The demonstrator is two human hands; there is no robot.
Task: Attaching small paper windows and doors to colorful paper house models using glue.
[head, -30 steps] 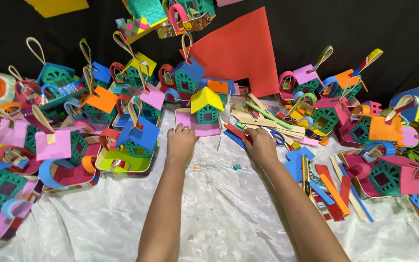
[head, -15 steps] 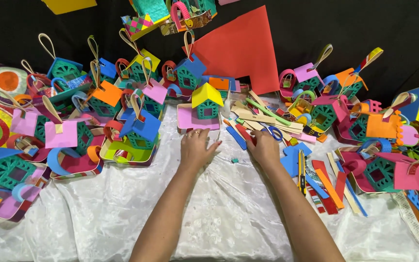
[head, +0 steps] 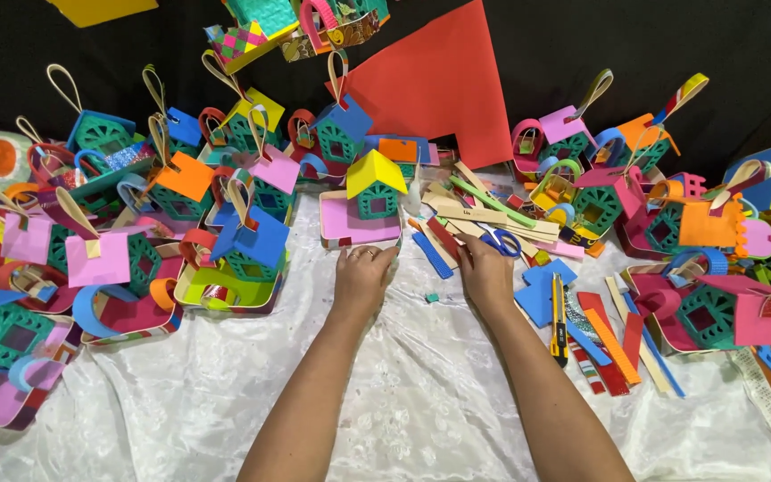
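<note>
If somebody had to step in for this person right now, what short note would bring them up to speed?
Left hand: empty, fingertips at the front edge of the pink foam base carrying a small green house with a yellow roof.
Right hand: resting by the heap of loose foam and wooden strips, next to the blue-handled scissors; whether it grips anything is hidden.
Done: many finished foam houses with loop handles stand around the white cloth.
Left: strips and a yellow utility knife lie unused.
</note>
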